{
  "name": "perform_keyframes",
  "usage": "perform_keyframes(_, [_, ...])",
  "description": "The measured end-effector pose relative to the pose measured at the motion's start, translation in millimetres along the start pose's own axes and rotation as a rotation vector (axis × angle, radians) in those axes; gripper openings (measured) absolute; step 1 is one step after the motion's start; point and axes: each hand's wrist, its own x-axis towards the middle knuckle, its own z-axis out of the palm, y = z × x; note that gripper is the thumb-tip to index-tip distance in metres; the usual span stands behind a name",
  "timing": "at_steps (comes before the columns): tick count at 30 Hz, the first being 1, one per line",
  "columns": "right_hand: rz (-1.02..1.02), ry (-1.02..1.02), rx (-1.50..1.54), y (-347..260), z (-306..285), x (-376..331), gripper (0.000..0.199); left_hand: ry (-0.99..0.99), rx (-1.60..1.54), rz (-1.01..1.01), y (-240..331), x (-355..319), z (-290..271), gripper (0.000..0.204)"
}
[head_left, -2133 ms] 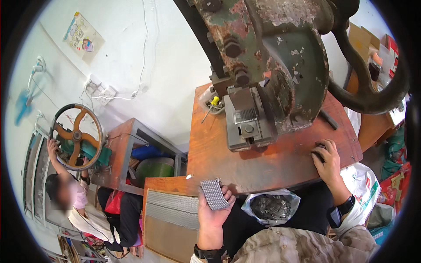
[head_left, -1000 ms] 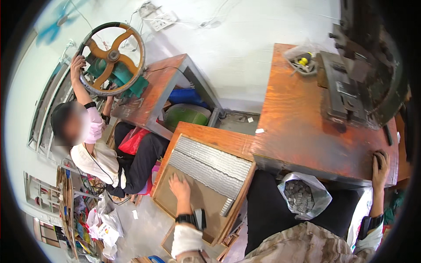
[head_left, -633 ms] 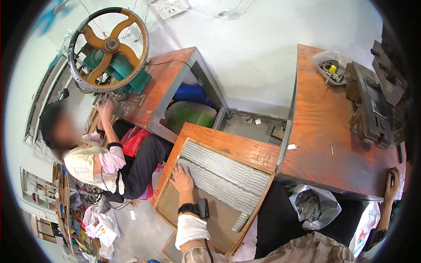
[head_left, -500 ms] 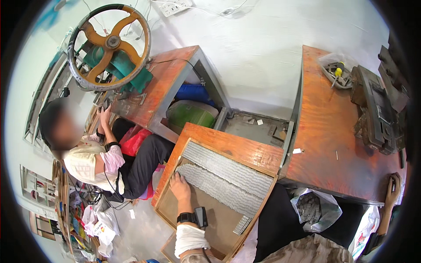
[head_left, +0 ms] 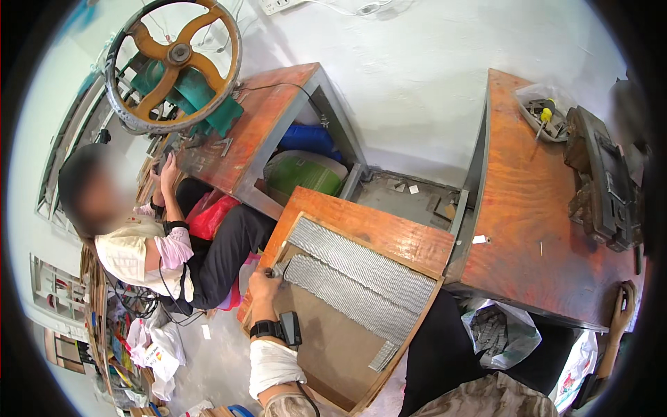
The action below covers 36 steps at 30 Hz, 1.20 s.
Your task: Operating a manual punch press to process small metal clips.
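Note:
A shallow wooden tray (head_left: 361, 401) slopes before me, its brown base partly covered by tight rows of small silvery metal pieces (head_left: 361, 267). At the tray's upper left corner, my left hand (head_left: 262, 285) has its fingers curled against a short strip of these pieces, parted by a gap from the rows. A watch-like band and a black device sit on that wrist. Far to the right, my right hand (head_left: 620, 309) is closed at the bench's near corner, around something dark that I cannot make out.
A plastic bag of metal pieces (head_left: 490, 330) hangs open by my legs. The right bench (head_left: 511, 257) bears a dark metal machine (head_left: 603, 184) and a tub of tools (head_left: 543, 118). On the left, a co-worker (head_left: 142, 257) sits below a large handwheel (head_left: 178, 54).
My left hand has moved left to the tray's edge, with a short strip of metal pieces now apart from the rows. My right hand stays at the bench corner. The view has shifted slightly.

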Motion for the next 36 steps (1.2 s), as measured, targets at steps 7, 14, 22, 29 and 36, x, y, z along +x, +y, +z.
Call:
perform_keyframes(7, [-0.033, 0.008, -0.023, 1, 2, 0, 0.016, 0.073, -0.018, -0.08, -17, -23, 11, 0.04])
perform_keyframes(14, [-0.011, 0.055, -0.022, -20, -5, 2, 0.015, 0.18, -0.055, -0.225, -15, -27, 30, 0.044])
perform_keyframes(22, [0.014, 0.186, 0.095, -121, -8, 30, 0.012, -0.072, -0.869, 0.034, 137, -92, -84, 0.04])
perform_keyframes(29, [-0.014, 0.217, 0.11, -127, -37, 29, 0.014, -0.462, -0.911, 0.646, 423, -177, -119, 0.04])
perform_keyframes(36, [-0.042, 0.207, 0.168, -124, -41, 30, 0.016, -0.239, -0.56, 0.935, 560, -240, -116, 0.04])
